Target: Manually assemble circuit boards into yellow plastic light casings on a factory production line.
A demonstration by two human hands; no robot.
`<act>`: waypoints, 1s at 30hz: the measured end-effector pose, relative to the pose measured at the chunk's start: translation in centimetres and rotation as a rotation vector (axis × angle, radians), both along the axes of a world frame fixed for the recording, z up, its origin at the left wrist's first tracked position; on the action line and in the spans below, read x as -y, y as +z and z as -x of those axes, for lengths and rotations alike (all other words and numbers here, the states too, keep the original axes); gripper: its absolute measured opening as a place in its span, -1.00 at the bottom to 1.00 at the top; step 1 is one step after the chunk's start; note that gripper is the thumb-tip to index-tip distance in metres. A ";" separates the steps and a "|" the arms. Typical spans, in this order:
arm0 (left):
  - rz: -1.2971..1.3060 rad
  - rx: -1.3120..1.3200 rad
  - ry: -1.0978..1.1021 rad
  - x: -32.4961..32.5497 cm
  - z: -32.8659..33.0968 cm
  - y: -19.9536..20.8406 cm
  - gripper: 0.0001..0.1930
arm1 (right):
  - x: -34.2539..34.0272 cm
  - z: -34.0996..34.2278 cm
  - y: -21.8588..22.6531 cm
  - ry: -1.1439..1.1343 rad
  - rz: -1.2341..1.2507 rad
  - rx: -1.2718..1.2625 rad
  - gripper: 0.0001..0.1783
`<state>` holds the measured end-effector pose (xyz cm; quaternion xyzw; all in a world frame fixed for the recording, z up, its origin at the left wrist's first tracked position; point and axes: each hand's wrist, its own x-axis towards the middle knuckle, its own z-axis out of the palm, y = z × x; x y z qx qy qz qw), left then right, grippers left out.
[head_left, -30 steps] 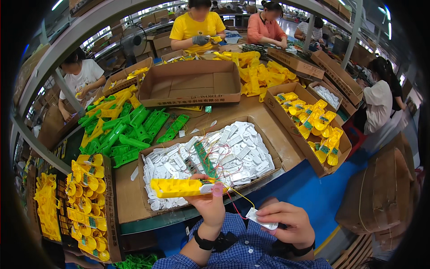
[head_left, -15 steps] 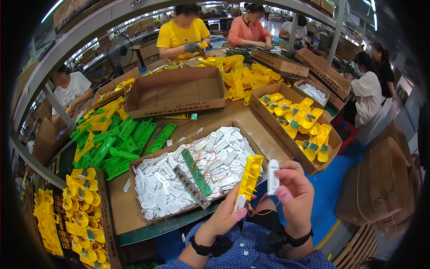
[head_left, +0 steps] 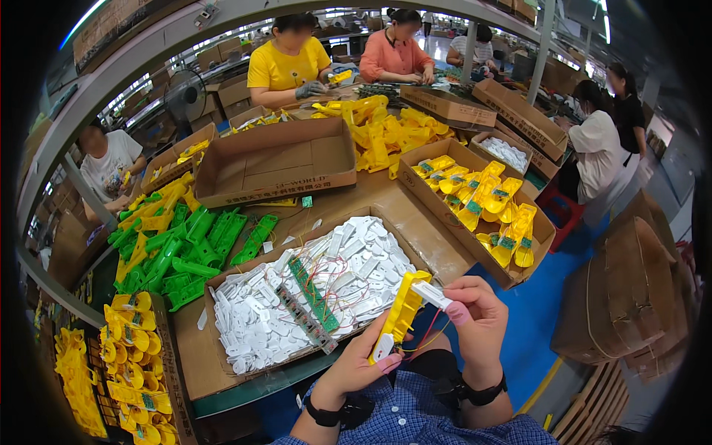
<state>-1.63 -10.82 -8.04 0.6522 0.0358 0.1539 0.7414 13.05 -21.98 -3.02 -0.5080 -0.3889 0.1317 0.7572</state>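
My left hand [head_left: 361,361] is closed around a yellow plastic housing [head_left: 403,315], held tilted, with a white part at its lower end. Between the thumb and fingers of my right hand [head_left: 478,319] is a small white plastic cover [head_left: 431,294], its tip against the upper end of the housing. Thin red and yellow wires [head_left: 430,337] hang between the two hands. Just beyond them lies a cardboard tray [head_left: 245,368] heaped with white plastic covers [head_left: 256,322]. On that heap rest green circuit board strips [head_left: 313,293] and tangled thin wires.
Green plastic housings [head_left: 196,245] pile up left of the tray. Boxes of yellow parts stand at the right [head_left: 493,204] and lower left [head_left: 133,356]. An open cardboard box [head_left: 274,159] sits behind. Several people work around the table, one in a yellow shirt [head_left: 289,67].
My right hand has turned the white cover from upright to slanting and brought it against the yellow housing's top. The view has shifted slightly.
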 end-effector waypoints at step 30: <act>0.006 0.106 -0.093 1.3 -0.1 -0.2 -0.18 | 0.0 -0.3 -2.5 0.164 -0.114 -0.045 -0.65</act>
